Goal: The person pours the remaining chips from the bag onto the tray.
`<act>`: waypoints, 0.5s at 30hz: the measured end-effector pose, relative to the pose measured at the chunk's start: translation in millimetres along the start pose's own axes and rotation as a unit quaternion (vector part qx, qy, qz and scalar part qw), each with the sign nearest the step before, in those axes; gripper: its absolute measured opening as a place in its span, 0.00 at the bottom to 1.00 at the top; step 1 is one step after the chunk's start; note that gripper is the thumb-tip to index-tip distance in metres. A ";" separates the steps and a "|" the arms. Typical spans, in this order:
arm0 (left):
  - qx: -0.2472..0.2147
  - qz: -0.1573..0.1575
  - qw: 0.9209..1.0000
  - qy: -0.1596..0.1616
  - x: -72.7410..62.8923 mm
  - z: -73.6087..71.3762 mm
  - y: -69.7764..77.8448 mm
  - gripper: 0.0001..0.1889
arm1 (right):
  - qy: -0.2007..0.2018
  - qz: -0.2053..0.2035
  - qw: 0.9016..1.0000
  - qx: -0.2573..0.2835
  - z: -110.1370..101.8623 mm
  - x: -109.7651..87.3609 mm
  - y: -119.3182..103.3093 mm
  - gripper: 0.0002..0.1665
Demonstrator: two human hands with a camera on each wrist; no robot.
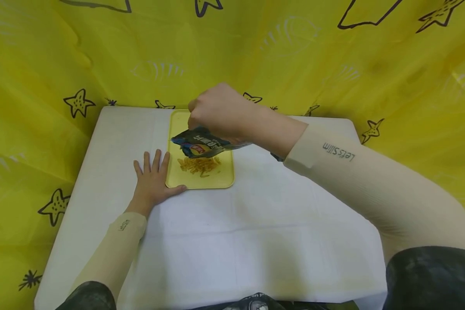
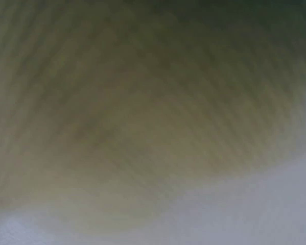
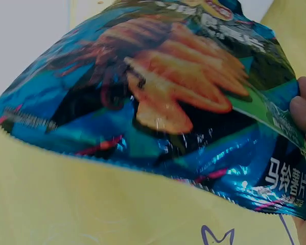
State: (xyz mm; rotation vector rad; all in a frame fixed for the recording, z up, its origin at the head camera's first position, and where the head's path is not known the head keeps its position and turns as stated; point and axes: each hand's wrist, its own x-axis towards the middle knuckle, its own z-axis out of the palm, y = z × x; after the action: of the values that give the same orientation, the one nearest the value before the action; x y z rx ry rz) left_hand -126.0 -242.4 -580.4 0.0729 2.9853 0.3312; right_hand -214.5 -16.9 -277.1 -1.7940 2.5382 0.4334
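A blue and dark potato chip bag (image 1: 206,144) hangs tilted over a yellow rectangular tray (image 1: 225,177), gripped by my right hand (image 1: 220,111). Broken chips (image 1: 198,165) lie in a small heap on the tray under the bag's lower end. In the right wrist view the shiny bag (image 3: 168,97) fills much of the picture, with fingers at its right side. My left hand (image 1: 151,183) rests with spread, straight fingers along the tray's left edge, its thumb at the near left corner. The left wrist view is a blur of beige ribbed fabric (image 2: 142,127).
The tray sits toward the far side of a white-covered table (image 1: 232,249). Behind and beside the table hangs a yellow curtain (image 1: 232,47) with drawn stars and fish bones. A dark printed garment (image 1: 259,303) shows at the near edge.
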 end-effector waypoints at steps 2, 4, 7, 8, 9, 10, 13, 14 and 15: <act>-0.004 0.000 1.000 -0.001 -0.2 0.0 -0.2 0.65 | -0.004 -0.002 1.000 -0.006 -0.4 1.7 -0.9 0.22; -0.005 -0.001 1.000 -0.001 -0.1 0.2 -0.4 0.65 | -0.010 -0.002 1.000 -0.008 -0.9 2.9 -1.8 0.21; -0.004 0.001 1.000 0.000 0.5 0.9 -1.1 0.66 | -0.018 0.001 1.000 -0.010 -1.8 3.8 -2.7 0.20; -0.002 0.001 1.000 0.000 0.5 1.1 -1.4 0.66 | -0.018 0.001 1.000 -0.010 -2.0 4.1 -2.9 0.21; -0.001 0.000 1.000 0.000 0.4 1.3 -1.6 0.66 | -0.017 0.001 1.000 -0.010 -2.2 4.2 -3.2 0.21; 0.001 0.000 1.000 -0.001 0.3 1.5 -1.9 0.66 | -0.017 0.001 1.000 -0.010 -2.3 4.4 -3.4 0.21; 0.001 0.001 1.000 0.001 -0.2 1.3 -2.3 0.66 | -0.019 -0.003 1.000 -0.016 -2.2 4.8 -4.2 0.19; 0.001 0.001 1.000 0.000 -0.2 1.3 -2.5 0.66 | -0.018 -0.004 1.000 -0.016 -2.2 5.0 -4.6 0.19; 0.001 0.001 1.000 0.000 -0.2 1.2 -2.6 0.66 | -0.017 -0.005 1.000 -0.015 -2.2 5.0 -4.7 0.19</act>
State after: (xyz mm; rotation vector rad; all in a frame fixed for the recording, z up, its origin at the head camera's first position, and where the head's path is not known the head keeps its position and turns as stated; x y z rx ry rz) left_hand -125.7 -244.7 -582.1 0.0756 2.9866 0.3292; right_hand -211.5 -23.5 -276.8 -1.7931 2.5124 0.4982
